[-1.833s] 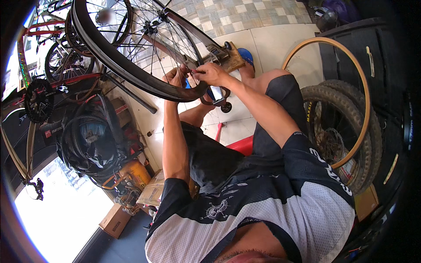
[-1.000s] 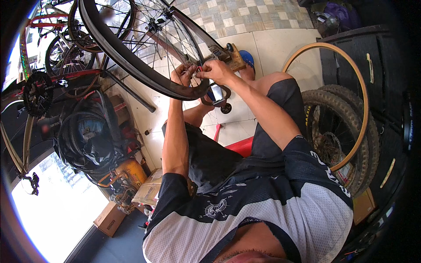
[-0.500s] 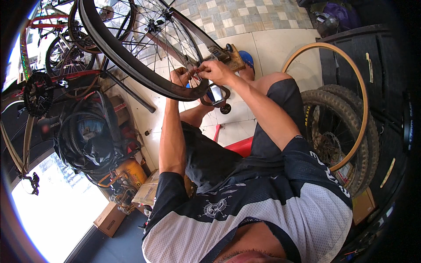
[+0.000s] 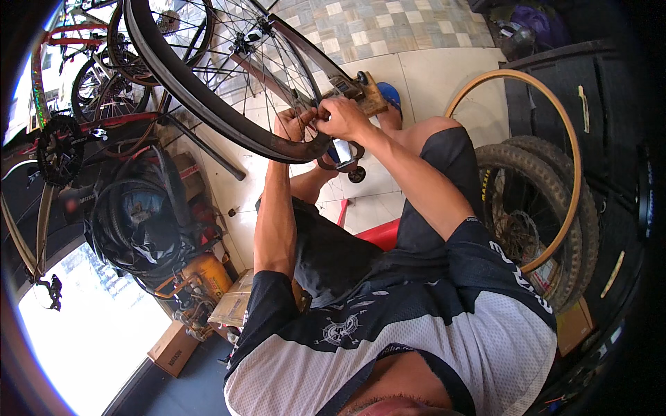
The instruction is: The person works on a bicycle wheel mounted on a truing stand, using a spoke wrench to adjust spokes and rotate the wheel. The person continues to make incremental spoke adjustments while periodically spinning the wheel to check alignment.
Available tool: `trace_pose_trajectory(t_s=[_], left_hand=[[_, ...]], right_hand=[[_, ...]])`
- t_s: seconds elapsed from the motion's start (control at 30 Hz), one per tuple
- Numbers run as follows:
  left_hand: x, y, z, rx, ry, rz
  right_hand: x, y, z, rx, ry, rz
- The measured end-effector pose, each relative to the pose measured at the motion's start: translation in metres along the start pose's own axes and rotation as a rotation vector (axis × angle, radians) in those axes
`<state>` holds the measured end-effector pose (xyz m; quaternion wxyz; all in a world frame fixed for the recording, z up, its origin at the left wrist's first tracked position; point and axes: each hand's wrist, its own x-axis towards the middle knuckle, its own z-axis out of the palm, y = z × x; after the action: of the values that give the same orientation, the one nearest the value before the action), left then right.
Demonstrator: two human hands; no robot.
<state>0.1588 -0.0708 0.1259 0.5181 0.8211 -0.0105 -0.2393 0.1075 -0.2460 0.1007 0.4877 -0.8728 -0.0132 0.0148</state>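
A bicycle wheel with a deep black rim (image 4: 208, 104) and thin dark spokes is held in a metal wheel stand (image 4: 316, 59) with a wooden base (image 4: 375, 97). At the rim's near end, my left hand (image 4: 293, 126) reaches in among the spokes with fingers closed in a pinch. My right hand (image 4: 340, 119) is beside it, fingertips pressed together and almost meeting the left ones. What the fingers hold is too small and hidden to make out. Just below my right hand is a curved dark arm (image 4: 355, 152) of the stand.
A tan-walled tyre (image 4: 580, 159) leans on knobbly tyres (image 4: 503, 201) at the right, beside a dark cabinet (image 4: 596, 104). Bicycles (image 4: 104, 90) crowd the upper left. A black bag (image 4: 139, 215), yellow machine (image 4: 208, 274) and cardboard box (image 4: 173, 348) stand at the left.
My left hand has shifted slightly to the right with its fingers curled further, and the wheel's near end has moved slightly. My right hand stays at nearly the same place, still pinched.
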Motion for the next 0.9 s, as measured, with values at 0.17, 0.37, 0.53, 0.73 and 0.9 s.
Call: trace_pose_trajectory(t_s=[0.17,0.37,0.53,0.73,0.9], left_hand=[[0.003,0.011,-0.007,0.106,-0.026,-0.037],[0.001,0.005,-0.014,0.130,-0.007,0.019],[-0.005,-0.003,-0.014,-0.071,-0.051,-0.072],[-0.011,-0.008,-0.019,-0.020,-0.059,-0.019],[0.001,-0.031,-0.022,0.047,0.013,0.126]], right_hand=[[-0.004,-0.021,-0.006,-0.209,0.055,-0.019],[-0.001,-0.031,0.002,-0.266,0.069,0.002],[0.002,-0.013,0.013,-0.106,0.035,-0.016],[0.005,0.007,0.008,0.299,-0.246,0.054],[0.006,0.008,0.008,0.840,-0.484,0.163]])
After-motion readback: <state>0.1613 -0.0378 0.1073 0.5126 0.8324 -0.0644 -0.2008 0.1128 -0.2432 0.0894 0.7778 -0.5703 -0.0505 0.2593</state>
